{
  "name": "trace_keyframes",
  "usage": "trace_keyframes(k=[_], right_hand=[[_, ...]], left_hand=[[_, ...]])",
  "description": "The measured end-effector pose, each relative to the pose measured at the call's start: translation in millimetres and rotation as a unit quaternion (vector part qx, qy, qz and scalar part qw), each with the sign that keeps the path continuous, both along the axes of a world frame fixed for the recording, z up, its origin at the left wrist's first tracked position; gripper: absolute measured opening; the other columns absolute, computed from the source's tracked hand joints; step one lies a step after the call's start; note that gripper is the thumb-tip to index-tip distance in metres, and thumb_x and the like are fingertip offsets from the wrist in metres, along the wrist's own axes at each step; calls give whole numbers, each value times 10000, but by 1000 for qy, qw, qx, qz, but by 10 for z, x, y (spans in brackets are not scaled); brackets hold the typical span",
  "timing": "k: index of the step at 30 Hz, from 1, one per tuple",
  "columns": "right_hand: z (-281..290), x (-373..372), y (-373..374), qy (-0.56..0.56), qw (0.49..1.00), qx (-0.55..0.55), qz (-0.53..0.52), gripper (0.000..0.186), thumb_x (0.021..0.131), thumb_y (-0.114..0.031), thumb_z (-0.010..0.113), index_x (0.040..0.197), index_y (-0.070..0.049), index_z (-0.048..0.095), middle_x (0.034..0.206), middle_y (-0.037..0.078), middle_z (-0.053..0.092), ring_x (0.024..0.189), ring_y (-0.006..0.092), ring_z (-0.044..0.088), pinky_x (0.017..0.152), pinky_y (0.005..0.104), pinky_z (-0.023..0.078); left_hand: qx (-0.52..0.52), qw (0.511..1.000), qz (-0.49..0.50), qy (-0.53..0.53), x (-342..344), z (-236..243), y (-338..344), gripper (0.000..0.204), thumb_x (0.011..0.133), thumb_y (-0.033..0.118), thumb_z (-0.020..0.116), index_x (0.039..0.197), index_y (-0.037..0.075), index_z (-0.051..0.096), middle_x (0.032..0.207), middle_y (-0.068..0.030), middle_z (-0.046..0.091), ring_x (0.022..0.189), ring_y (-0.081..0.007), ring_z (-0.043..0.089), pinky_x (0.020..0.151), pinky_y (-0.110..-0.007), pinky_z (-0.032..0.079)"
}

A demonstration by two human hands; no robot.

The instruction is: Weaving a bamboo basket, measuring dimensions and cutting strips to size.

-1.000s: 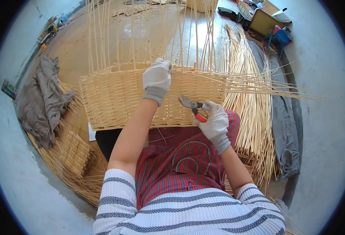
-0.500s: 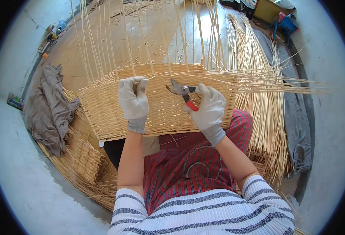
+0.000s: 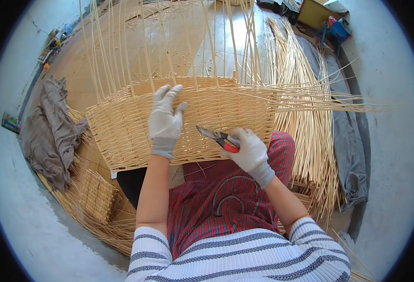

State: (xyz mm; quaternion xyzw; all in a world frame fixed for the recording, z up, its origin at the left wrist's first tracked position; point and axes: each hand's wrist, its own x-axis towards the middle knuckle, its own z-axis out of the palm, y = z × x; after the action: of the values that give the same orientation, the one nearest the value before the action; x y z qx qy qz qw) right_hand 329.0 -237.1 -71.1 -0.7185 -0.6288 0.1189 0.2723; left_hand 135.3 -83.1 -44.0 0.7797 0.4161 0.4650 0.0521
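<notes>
A pale woven basket (image 3: 117,136) stands tilted across my lap, long upright rods (image 3: 164,37) rising from it and loose strands trailing right from its rim. My left hand (image 3: 166,120), in a white glove, has its fingers apart, resting on the basket's near face with the tips at the upper edge. My right hand (image 3: 248,152), also gloved, grips pruning shears (image 3: 220,138) with a red handle and dark blades, held low in front of the weave. Whether the shears touch it, I cannot tell.
Long reed bundles (image 3: 310,141) lie to the right on a grey cloth (image 3: 350,164). A crumpled grey cloth (image 3: 49,141) and a small woven piece (image 3: 99,195) are at left. Farther back are a blue stool (image 3: 336,30) and a yellowish panel (image 3: 310,14). Pale walls (image 3: 390,141) curve around.
My left hand moved left from the middle of the rim and its closed fingers have spread. The shears rose toward the rim, then dropped lower, their blades now looking more closed.
</notes>
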Motion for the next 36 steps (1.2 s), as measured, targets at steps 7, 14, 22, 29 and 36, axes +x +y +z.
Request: trace_keyframes(k=[7, 14, 22, 29, 36], right_hand=[[75, 85, -330, 80, 996, 35, 2, 490, 718, -310, 850, 1089, -80, 628, 962, 116, 635, 888, 288, 644, 795, 385, 523], [-146, 38, -491, 603, 793, -82, -35, 300, 836, -107, 723, 1108, -31, 622, 873, 53, 634, 712, 170, 628, 614, 313, 521], [-115, 30, -662, 467, 835, -279, 82, 191, 829, -57, 664, 1005, -25, 598, 816, 45, 642, 673, 125, 613, 596, 287, 519], [-337, 90, -970, 472, 813, -301, 160, 253, 803, -175, 764, 961, -44, 616, 753, 35, 638, 623, 123, 607, 570, 280, 503], [349, 747, -578, 570, 810, 127, -54, 169, 961, -112, 601, 1081, 5, 622, 689, 3, 591, 564, 97, 558, 519, 250, 446]], left_hand=[[-121, 991, 48, 21, 99, 14, -92, 346, 888, 134, 693, 1229, 130, 631, 1309, -122, 530, 948, -253, 645, 799, -352, 536], [-214, 948, -208, -107, 346, -176, -973, 586, 908, 315, 690, 1377, 46, 465, 1345, -142, 477, 1093, -178, 569, 824, -330, 515], [-356, 886, -262, -138, 448, -657, -1700, 894, 897, 648, 554, 1483, 8, 336, 1196, -185, 571, 1126, -261, 560, 958, -377, 454], [-459, 783, -324, -267, 386, -964, -2037, 833, 898, 624, 579, 1482, 69, 368, 1109, -101, 575, 903, -156, 576, 837, -294, 487], [-400, 866, -290, -78, 79, -1299, -2039, 357, 980, 347, 554, 1122, 24, 612, 732, -77, 656, 560, -155, 578, 610, -289, 503]])
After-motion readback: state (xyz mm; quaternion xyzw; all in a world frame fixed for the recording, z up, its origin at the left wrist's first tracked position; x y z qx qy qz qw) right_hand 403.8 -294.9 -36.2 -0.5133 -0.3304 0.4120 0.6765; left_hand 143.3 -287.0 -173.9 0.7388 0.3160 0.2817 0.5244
